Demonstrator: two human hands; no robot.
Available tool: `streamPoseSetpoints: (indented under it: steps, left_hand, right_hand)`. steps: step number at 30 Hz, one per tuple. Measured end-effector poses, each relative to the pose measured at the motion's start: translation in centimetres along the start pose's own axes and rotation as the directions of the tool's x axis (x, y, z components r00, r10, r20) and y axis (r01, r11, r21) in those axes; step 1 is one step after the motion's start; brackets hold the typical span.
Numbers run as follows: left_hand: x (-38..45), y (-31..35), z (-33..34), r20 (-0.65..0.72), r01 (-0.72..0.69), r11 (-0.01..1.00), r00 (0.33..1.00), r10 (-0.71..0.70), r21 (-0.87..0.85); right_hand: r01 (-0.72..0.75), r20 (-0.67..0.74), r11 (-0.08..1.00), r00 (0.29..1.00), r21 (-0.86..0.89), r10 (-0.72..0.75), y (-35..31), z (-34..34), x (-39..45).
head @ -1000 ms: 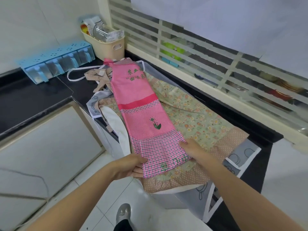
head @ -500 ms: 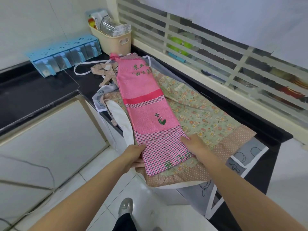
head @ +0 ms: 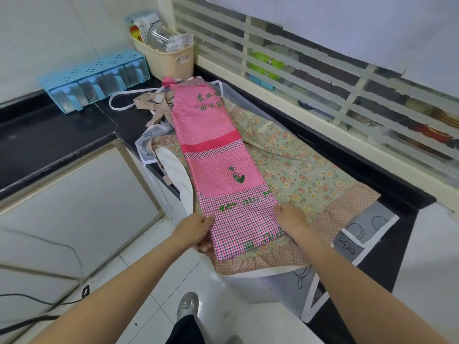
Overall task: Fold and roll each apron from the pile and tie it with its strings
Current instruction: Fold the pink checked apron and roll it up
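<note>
The pink apron [head: 223, 165] lies folded into a long narrow strip on the pile [head: 323, 194], stretching away from both hands. The left hand [head: 196, 232] grips its near left edge, fingers tucked under the hem. The right hand [head: 289, 217] holds the near right edge; whether it pinches or only presses, I cannot tell. Folding looks done; rolling has not begun, and tying remains. Beneath and right of the hands, the other aprons wait unfolded.
</note>
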State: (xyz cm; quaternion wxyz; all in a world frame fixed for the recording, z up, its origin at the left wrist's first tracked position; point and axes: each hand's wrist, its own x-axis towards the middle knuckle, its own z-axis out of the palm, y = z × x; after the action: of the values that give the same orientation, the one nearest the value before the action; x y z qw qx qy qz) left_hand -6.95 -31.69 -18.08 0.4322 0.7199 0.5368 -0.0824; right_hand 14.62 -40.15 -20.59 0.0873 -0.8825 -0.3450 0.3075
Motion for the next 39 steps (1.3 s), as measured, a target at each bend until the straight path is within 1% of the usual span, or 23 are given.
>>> streamPoseSetpoints:
  steps: [1,2,3,5,6,7,9,10,11,15,17,18,19,20,21,22,23,24,26,30,34,36,39]
  left_hand:
    - [0.0,0.2,0.1,-0.152,-0.085,0.977,0.982,0.117,0.197]
    - [-0.1,0.3,0.3,-0.264,-0.149,0.921,0.931,0.253,0.359]
    - [-0.1,0.4,0.3,-0.327,-0.210,0.849,0.857,0.399,0.485]
    - [0.4,0.5,0.8,-0.271,-0.353,0.641,0.692,0.669,0.682]
    - [0.5,0.5,1.3,-0.202,-0.408,0.555,0.644,0.737,0.724]
    - [0.6,0.7,2.0,-0.132,-0.465,0.507,0.630,0.765,0.726]
    - [0.6,1.1,3.1,-0.005,-0.460,0.562,0.771,0.636,0.687]
    - [0.6,0.9,3.6,0.025,-0.411,0.595,0.836,0.548,0.691]
    - [0.9,0.7,3.8,0.031,-0.376,0.603,0.864,0.503,0.703]
    - [1.1,0.3,3.8,0.018,-0.429,0.590,0.819,0.574,0.684]
    - [1.3,0.0,3.5,0.030,-0.455,0.585,0.805,0.592,0.671]
    - [1.4,-0.1,3.5,0.036,-0.453,0.566,0.801,0.597,0.688]
    - [1.3,-0.1,3.4,0.044,-0.462,0.538,0.786,0.617,0.705]
    - [1.2,-0.1,3.3,0.055,-0.490,0.496,0.749,0.660,0.717]
    - [1.2,-0.2,3.2,0.059,-0.518,0.459,0.706,0.705,0.721]
    - [1.3,-0.5,3.2,0.068,-0.527,0.429,0.685,0.725,0.733]
    - [1.3,-0.8,3.2,0.063,-0.523,0.398,0.661,0.748,0.754]
    - [1.2,-1.1,3.1,0.073,-0.519,0.368,0.647,0.759,0.772]
    - [1.0,-1.7,2.9,0.126,-0.540,0.317,0.631,0.765,0.780]
    - [0.7,-2.7,2.7,0.181,-0.526,0.269,0.654,0.735,0.807]
    - [0.7,-3.4,2.5,0.199,-0.553,0.306,0.673,0.713,0.775]
    - [0.8,-3.4,2.8,0.165,-0.560,0.320,0.650,0.742,0.764]
    - [0.7,-3.3,3.0,0.065,-0.527,0.349,0.616,0.785,0.775]
  right_hand:
    - [0.001,-0.002,1.000,1.000,-0.010,-0.001,0.0,0.0,-0.1]
    - [0.003,-0.001,1.000,1.000,-0.021,-0.003,-0.1,-0.1,-0.1]
    - [0.011,0.000,1.000,1.000,-0.025,-0.011,-0.1,-0.1,-0.1]
    - [0.026,0.007,0.999,1.000,-0.020,-0.026,0.0,-0.1,-0.2]
    - [0.032,0.012,0.999,0.999,-0.014,-0.032,0.0,-0.2,-0.2]
    - [0.042,0.014,0.999,0.999,-0.008,-0.042,0.0,-0.2,-0.3]
    - [0.049,0.022,0.998,0.999,0.027,-0.050,0.2,-0.4,-0.4]
    - [0.050,0.019,0.998,0.999,0.046,-0.051,0.3,-0.5,-0.6]
    - [0.060,0.011,0.996,0.998,0.062,-0.061,0.4,-0.5,-0.6]
    - [0.130,-0.045,0.989,0.991,0.076,-0.127,1.0,-0.6,-1.3]
    - [0.253,-0.103,0.967,0.962,-0.028,-0.254,1.4,-0.8,-2.1]
    - [0.362,-0.150,0.916,0.909,-0.172,-0.388,1.6,-0.9,-2.5]
    - [0.486,-0.167,0.805,0.811,-0.342,-0.561,1.7,-1.0,-2.7]
    - [0.572,-0.134,0.664,0.700,-0.483,-0.701,1.6,-1.1,-2.8]
    - [0.613,-0.035,0.507,0.616,-0.605,-0.787,1.4,-1.3,-2.9]
    - [0.648,0.107,0.390,0.590,-0.654,-0.800,1.4,-1.4,-3.0]
    - [0.675,0.216,0.323,0.586,-0.664,-0.781,1.4,-1.3,-3.1]
    - [0.688,0.306,0.315,0.621,-0.654,-0.721,1.6,-1.3,-3.0]
    - [0.663,0.395,0.351,0.706,-0.662,-0.588,2.0,-1.4,-2.8]
    - [0.647,0.457,0.360,0.745,-0.672,-0.487,2.1,-1.3,-2.8]
    - [0.654,0.499,0.369,0.750,-0.660,-0.435,1.3,-1.8,-2.7]
    - [0.657,0.490,0.351,0.742,-0.668,-0.457,1.1,-2.1,-2.6]
    - [0.675,0.468,0.411,0.729,-0.612,-0.500,0.5,-2.6,-2.4]
